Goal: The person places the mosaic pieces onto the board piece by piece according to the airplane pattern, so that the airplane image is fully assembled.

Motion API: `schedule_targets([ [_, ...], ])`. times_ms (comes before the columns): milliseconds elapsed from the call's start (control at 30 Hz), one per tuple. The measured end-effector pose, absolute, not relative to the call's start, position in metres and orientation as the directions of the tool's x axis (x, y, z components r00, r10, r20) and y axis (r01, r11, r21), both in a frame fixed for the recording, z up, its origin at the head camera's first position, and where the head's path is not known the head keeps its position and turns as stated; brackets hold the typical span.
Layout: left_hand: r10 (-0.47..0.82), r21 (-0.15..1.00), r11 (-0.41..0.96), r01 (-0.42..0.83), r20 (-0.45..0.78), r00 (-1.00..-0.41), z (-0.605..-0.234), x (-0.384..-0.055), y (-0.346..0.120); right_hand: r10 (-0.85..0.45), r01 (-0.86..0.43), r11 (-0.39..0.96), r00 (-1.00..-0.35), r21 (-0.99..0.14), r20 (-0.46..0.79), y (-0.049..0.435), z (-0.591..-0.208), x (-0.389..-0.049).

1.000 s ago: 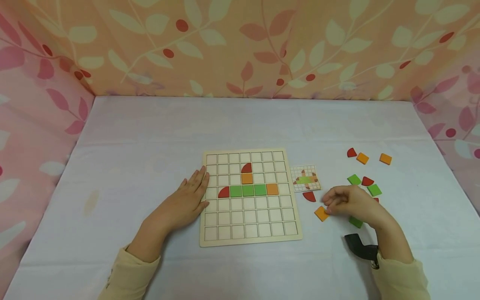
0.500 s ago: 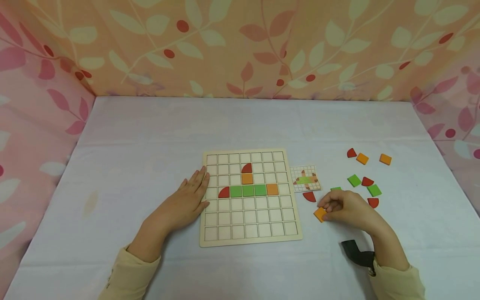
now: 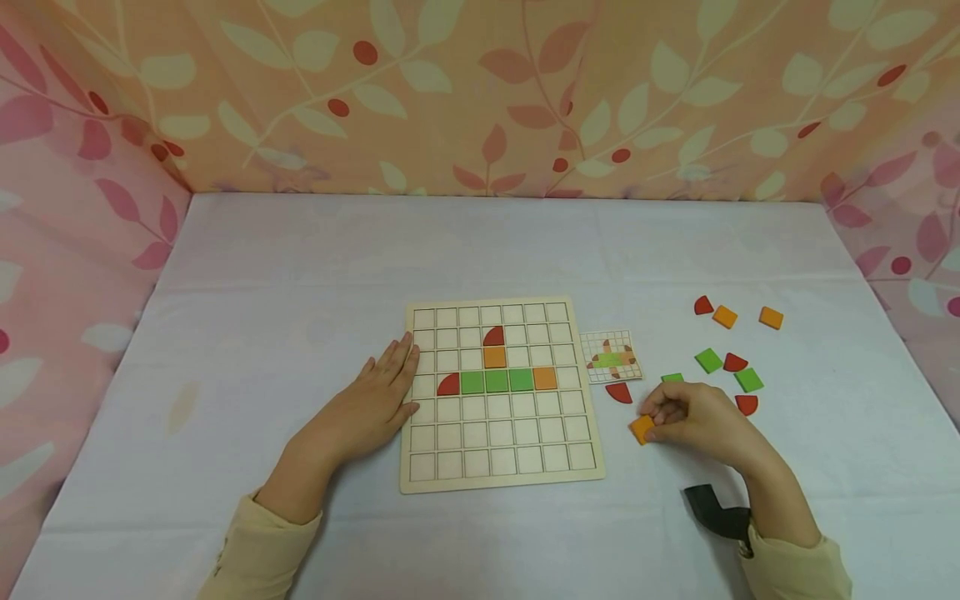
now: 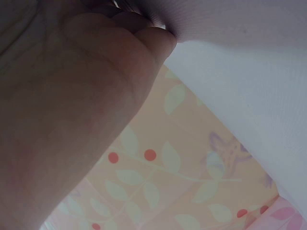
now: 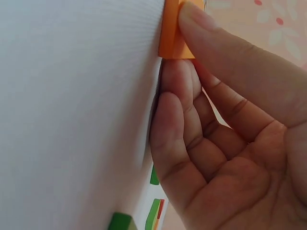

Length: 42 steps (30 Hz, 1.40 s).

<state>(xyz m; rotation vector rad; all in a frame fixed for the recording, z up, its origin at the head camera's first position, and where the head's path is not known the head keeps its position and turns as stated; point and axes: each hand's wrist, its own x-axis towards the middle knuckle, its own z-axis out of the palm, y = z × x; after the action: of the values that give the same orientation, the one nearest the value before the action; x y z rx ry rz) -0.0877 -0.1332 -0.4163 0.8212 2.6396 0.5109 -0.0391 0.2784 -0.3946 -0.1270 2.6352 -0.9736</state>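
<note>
My left hand (image 3: 375, 396) lies with straight fingers on the left edge of a wooden grid board (image 3: 501, 483); in the left wrist view the palm's side (image 4: 96, 96) fills the left. In the board's cells lie a row with a red quarter-circle tile (image 3: 448, 385), several green square tiles (image 3: 497, 381) and an orange square tile (image 3: 544, 378). Above the row sit another orange square and another red quarter circle. Right of the board, my right hand (image 3: 701, 425) pinches a loose orange square tile (image 3: 641, 430); the right wrist view shows the thumb on its face (image 5: 173, 33).
A small pattern card (image 3: 611, 358) touches the board's right side, with a red quarter circle (image 3: 619, 393) below it. Loose green, red and orange tiles (image 3: 708, 361) are scattered beyond the right hand. A black strap-like piece (image 3: 716, 512) hangs by the right wrist.
My right hand has come down and left a little and now pinches the orange square tile. A green and a red tile behind it have come into view. The left hand stays put.
</note>
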Motion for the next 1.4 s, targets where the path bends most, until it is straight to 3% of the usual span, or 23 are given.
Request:
schedule_targets([
  [600,0.599,0.430,0.765,0.479,-0.202,-0.775,-0.414,-0.088,-0.132,-0.202,0.028,0.744,-0.943,-0.668,-0.264,0.279,-0.391,-0.044],
  [1400,0.602,0.428,0.762,0.485,-0.194,-0.775,-0.412,-0.087,-0.133,-0.163,0.083,0.683,-0.951,-0.726,-0.262,0.250,-0.380,-0.078],
])
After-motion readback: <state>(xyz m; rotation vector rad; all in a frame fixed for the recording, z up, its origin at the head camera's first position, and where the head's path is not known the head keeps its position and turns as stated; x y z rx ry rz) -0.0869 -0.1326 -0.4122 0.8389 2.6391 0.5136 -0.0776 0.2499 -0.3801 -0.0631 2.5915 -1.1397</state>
